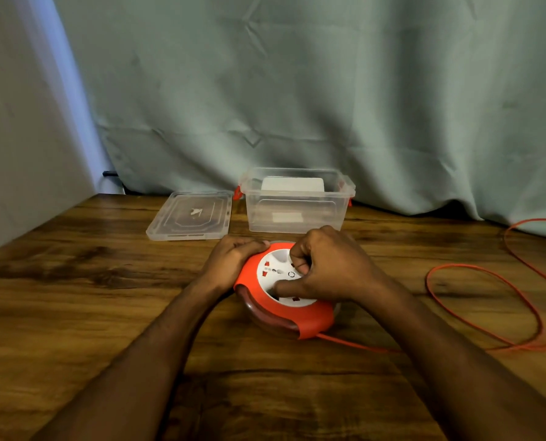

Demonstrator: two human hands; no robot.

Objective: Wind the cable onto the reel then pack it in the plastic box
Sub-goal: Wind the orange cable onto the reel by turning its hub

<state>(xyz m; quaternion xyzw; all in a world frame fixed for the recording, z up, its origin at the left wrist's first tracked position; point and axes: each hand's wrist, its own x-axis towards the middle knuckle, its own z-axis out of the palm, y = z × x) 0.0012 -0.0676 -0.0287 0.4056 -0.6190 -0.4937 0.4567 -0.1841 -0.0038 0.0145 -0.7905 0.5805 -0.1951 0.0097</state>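
cable reel (pixel 283 300) sits flat on the wooden table (pixel 90 281) just in front of the clear plastic box (pixel 297 205), w/ its lid (pixel 190 216) off and lying to the left of the box. left hand (pixel 233 259) is curled round the orange rim on the far-left side, bracing it. right hand (pixel 325 265) is on the white socket face, fingers curled into what looks like a winding recess, thumb pressed on the face; can't tell exactly what it pinches. orange cable (pixel 488 300) leaves the reel at front right and lies in loose loops well off to the right, so plenty left to wind

handling, as a guess: reel is rigid plastic, prob moderately heavy, smooth rim could slip, so hold by the rim w/ both hands when lifting to the box. cable is thin, soft, floppy, likely to kink or snag, needs guiding in. box looks light, may slide if bumped
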